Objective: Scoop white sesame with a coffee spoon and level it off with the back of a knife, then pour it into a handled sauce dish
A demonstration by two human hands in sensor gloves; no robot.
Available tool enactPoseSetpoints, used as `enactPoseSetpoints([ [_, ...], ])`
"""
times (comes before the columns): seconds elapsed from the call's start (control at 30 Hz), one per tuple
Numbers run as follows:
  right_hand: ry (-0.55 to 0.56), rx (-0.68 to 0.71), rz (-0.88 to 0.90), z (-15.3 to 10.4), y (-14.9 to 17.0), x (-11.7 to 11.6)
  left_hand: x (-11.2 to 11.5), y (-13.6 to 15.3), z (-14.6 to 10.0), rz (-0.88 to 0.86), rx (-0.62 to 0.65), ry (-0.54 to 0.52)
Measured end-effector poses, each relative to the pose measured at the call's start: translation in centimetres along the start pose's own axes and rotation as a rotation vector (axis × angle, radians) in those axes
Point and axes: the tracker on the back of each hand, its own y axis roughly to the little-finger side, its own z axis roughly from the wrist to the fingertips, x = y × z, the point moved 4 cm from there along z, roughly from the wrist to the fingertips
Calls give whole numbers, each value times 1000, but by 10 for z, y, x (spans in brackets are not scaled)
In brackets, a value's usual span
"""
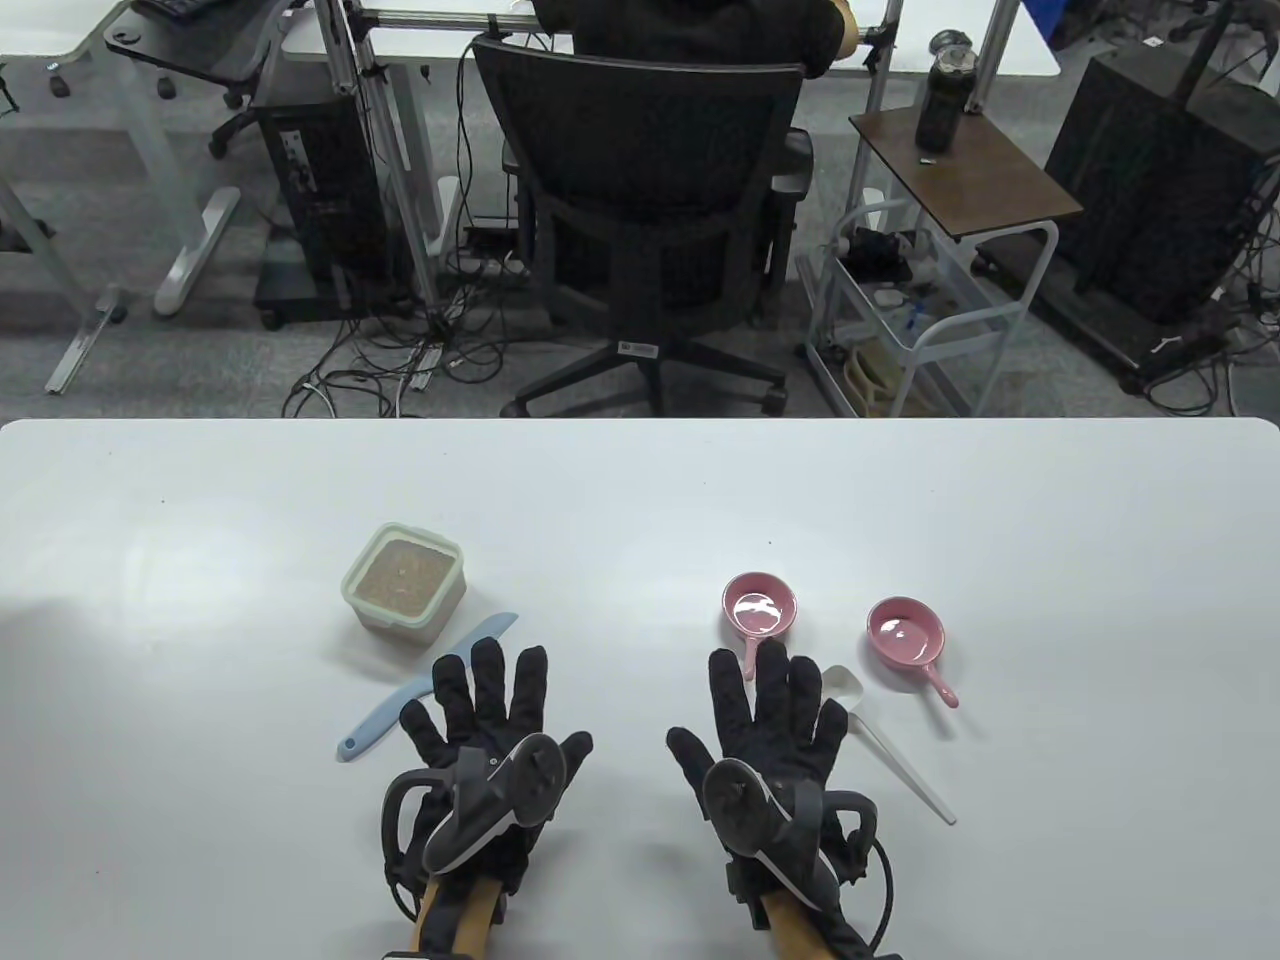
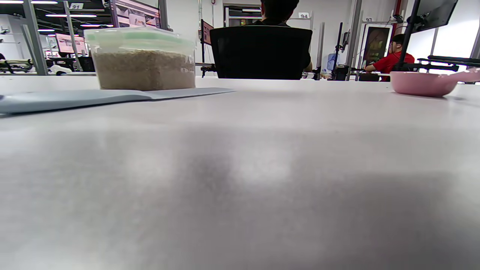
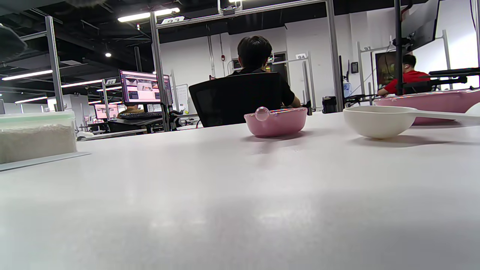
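Both gloved hands lie flat on the white table [image 1: 640, 500], fingers spread and holding nothing. My left hand [image 1: 487, 700] rests just right of a light blue knife [image 1: 430, 685], whose blade [image 2: 93, 98] runs in front of the clear tub of white sesame [image 1: 403, 580] [image 2: 142, 60] [image 3: 35, 137]. My right hand [image 1: 770, 705] lies beside a white coffee spoon [image 1: 885, 740] [image 3: 378, 120]. Two pink handled sauce dishes stand beyond it: one [image 1: 760, 608] [image 3: 276, 120] just past my fingertips, the other [image 1: 908, 635] [image 3: 431, 101] further right. Neither wrist view shows fingers.
A black office chair [image 1: 650, 230] with a seated person stands beyond the table's far edge. A small cart [image 1: 930, 300] with a dark bottle [image 1: 945, 90] is at the back right. Cables cover the floor there.
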Motion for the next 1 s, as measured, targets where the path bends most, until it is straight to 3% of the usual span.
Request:
enactPoseSetpoints([
  [0.23, -2, 22, -6, 3, -2, -1, -21, 30, 28, 80, -94, 24],
  [0.4, -9, 9, 14, 4, 0, -3, -48, 74, 78, 45, -205, 70],
  [0.53, -17, -6, 10, 6, 4, -5, -56, 101, 117, 38, -273, 137],
  [0.7, -23, -39, 25, 9, 12, -7, -44, 123, 150, 13, -337, 233],
  [0.87, -24, -54, 21, 10, 16, -8, -8, 129, 166, -54, -312, 456],
  [0.93, -26, -54, 7, 10, 15, -9, -11, 125, 169, 30, -294, 370],
  [1.0, -29, -50, 5, 10, 14, -9, -11, 124, 170, 39, -282, 364],
])
